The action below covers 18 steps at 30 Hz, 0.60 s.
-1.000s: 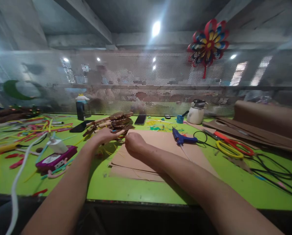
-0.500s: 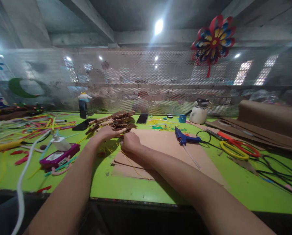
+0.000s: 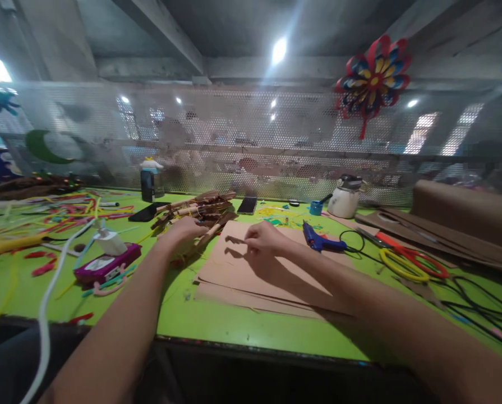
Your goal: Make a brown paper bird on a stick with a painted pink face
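My right hand (image 3: pixel 264 238) is raised over the kraft paper sheets (image 3: pixel 221 266). Its thumb and fingers pinch a small, thin brown piece with a jagged edge (image 3: pixel 235 239), which points left and casts a shadow on the paper. To the left, my left hand (image 3: pixel 184 231) is closed on the near end of a bundle of brown paper sticks (image 3: pixel 196 210), with some fingers hidden. Thin yellow strands run among the sticks. A blue glue gun (image 3: pixel 320 240) lies on the paper, right of my right hand.
Orange-handled scissors (image 3: pixel 423 262), yellow-handled scissors (image 3: pixel 402 266) and black cords (image 3: pixel 482 303) lie at right. A white jug (image 3: pixel 344 199) and a blue pot (image 3: pixel 316 207) stand behind. Left are a purple power strip (image 3: pixel 107 266), a white cable (image 3: pixel 49 297) and pipe cleaners (image 3: pixel 74 216).
My right hand has moved right, away from the stick bundle, and now shows the small brown piece between its fingers. My left hand stays at the bundle. The view has shifted slightly.
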Available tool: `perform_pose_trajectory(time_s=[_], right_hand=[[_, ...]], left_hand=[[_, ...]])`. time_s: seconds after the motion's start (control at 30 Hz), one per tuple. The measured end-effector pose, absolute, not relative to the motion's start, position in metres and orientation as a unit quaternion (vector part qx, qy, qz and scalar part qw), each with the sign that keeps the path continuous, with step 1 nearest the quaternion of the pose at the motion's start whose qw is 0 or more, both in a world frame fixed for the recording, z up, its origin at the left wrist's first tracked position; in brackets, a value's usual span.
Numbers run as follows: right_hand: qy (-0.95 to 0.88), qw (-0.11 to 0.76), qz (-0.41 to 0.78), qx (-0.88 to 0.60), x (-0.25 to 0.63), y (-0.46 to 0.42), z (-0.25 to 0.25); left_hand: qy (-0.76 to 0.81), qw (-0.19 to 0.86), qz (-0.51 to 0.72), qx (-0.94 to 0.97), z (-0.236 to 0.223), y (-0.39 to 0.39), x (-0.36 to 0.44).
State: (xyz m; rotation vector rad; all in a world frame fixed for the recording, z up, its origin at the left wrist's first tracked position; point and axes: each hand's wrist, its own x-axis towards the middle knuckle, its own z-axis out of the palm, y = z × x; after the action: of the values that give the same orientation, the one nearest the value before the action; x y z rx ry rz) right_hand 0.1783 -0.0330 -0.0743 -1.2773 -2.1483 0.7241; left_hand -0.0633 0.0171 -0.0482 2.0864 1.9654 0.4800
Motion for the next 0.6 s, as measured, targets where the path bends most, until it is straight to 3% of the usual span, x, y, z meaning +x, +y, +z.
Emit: perform_pose_trajectory(time_s=[0.2, 0.27, 0.37, 0.6], right_hand=[[-0.827, 0.333, 0.274, -0.361, 0.259, -0.09, -0.064], [-0.823, 0.35, 0.295, -0.337, 0.272, -0.102, -0.061], [-0.813, 0.372, 0.318, -0.316, 0.284, -0.108, -0.058], [-0.801, 0.354, 0.376, -0.301, 0.307, -0.105, -0.06]], left_hand=[[0.578, 0.162, 0.246, 0.761, -0.031, -0.012, -0.013], [0.514, 0.24, 0.245, 0.786, -0.029, -0.032, 0.015], [0.345, 0.497, 0.208, 0.769, -0.032, -0.061, 0.052], [0.245, 0.65, 0.128, 0.708, -0.049, -0.091, 0.089]])
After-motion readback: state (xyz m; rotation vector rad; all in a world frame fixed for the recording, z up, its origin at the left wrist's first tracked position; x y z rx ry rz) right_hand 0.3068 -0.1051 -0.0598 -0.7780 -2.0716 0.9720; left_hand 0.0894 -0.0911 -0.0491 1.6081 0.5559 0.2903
